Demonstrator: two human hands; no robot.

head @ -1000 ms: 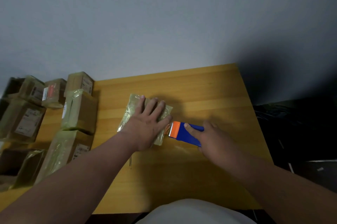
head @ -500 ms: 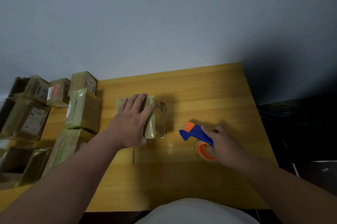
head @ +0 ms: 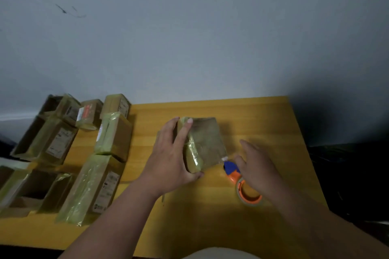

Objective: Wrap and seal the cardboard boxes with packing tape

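On the left of the yellow wooden surface lies a cluster of taped boxes; about eight can be counted, though those at the far left edge overlap and blur. Four sit in a back row, among them one with an orange label and one at the wall end. In front of these are a large labelled box and an upright one. Nearest the person are a long labelled box and a dim box beside it at the edge.

At the centre, one box is tilted up on the surface, a shiny tape band down its left side. The left hand has its grip closed on this box, fingers over the far left edge, thumb under the near corner.

To the right, one tape dispenser, blue and orange, lies on the surface with its blue nose touching the box's near right corner. The right hand rests over the dispenser with fingers stretched out, its grip open.
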